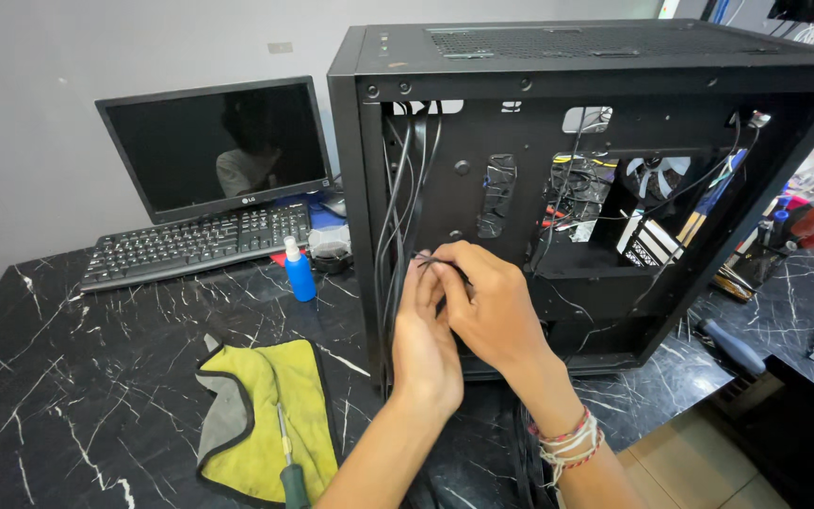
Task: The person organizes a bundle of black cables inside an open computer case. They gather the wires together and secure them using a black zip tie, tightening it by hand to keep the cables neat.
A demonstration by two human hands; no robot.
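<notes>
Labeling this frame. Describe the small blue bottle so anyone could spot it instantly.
Start at the tall black computer case on the dark marble desk. Just left of its front edge, before the black keyboard, stands the small blue bottle. It is the only upright blue thing there, with a white cap, unlike the flat yellow cloth nearer the camera.

Beside the keyboard (pixel 195 244) stood a dark monitor (pixel 217 148), a blue bottle (pixel 299 270), a yellow cloth (pixel 266 415) and a screwdriver (pixel 288 462).

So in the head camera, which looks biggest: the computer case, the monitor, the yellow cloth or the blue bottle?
1. computer case
2. monitor, though it sits farther back
3. yellow cloth
4. blue bottle
</notes>
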